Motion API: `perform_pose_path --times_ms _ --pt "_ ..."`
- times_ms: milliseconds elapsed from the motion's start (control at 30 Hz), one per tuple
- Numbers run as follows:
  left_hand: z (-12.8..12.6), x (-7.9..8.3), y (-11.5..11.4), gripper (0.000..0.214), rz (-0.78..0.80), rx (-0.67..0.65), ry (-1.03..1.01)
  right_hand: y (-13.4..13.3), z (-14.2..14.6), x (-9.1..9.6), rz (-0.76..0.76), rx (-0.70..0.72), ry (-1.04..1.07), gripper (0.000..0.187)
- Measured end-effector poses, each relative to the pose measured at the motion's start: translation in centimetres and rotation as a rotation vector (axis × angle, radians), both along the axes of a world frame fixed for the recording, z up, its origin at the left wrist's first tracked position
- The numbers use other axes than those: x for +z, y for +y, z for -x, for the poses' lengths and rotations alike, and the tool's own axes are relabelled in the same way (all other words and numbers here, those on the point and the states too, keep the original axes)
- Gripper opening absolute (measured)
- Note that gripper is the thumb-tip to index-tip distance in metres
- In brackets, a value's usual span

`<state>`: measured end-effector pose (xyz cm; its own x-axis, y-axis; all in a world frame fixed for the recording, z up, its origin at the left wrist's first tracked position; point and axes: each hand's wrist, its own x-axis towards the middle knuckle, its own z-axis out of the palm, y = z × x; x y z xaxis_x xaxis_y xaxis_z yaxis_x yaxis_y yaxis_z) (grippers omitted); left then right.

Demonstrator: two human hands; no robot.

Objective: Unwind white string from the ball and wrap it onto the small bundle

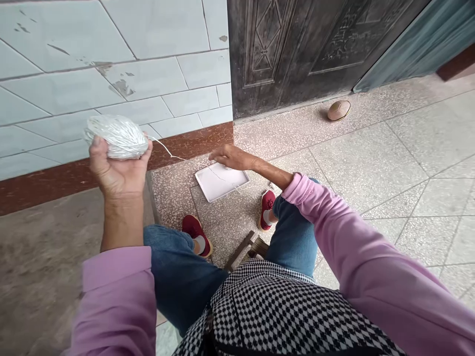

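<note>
My left hand (pixel 115 168) is raised at the left, fingers wrapped round a white ball of string (pixel 118 136). A thin strand (pixel 168 153) runs from the ball to the right and down toward my right hand (pixel 232 156). That hand reaches forward and low, just above a white rectangular tray (pixel 221 181) lying on the floor; its fingers look pinched together near the strand, though whether they grip it is not clear. I sit with knees apart in blue jeans, red shoes on the floor either side of the tray.
A white tiled wall with a red-brown base band (pixel 44 185) is at the left. A dark carved door (pixel 297 49) stands ahead, a small round tan object (pixel 339 110) lies before it. A wooden stool edge (pixel 247 249) shows between my legs. Speckled floor tiles extend right.
</note>
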<state>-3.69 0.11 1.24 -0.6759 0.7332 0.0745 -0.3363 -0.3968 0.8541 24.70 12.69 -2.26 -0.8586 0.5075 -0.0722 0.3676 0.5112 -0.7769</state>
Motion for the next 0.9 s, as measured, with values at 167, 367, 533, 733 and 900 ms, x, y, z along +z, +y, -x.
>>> perform_pose_path --times_ms 167,367,533,733,900 --pt "-2.4 -0.5 1.0 0.083 -0.021 -0.056 -0.021 -1.1 4.8 -0.4 0.405 -0.166 0.327 0.035" --pt "-2.9 -0.6 1.3 0.091 -0.040 -0.035 -0.054 -2.4 8.3 -2.4 0.458 -0.225 0.454 0.030" --pt "-2.3 0.1 0.7 0.089 -0.025 -0.087 -0.063 -3.3 8.0 -1.2 0.466 -0.233 0.414 0.027" --pt "-2.6 0.2 0.8 0.090 -0.014 -0.073 -0.086 -4.0 8.4 0.3 0.525 -0.244 0.404 0.026" --pt "-1.9 0.5 0.7 0.089 -0.024 -0.046 -0.087 -4.1 8.3 0.3 0.803 -0.253 0.456 0.033"
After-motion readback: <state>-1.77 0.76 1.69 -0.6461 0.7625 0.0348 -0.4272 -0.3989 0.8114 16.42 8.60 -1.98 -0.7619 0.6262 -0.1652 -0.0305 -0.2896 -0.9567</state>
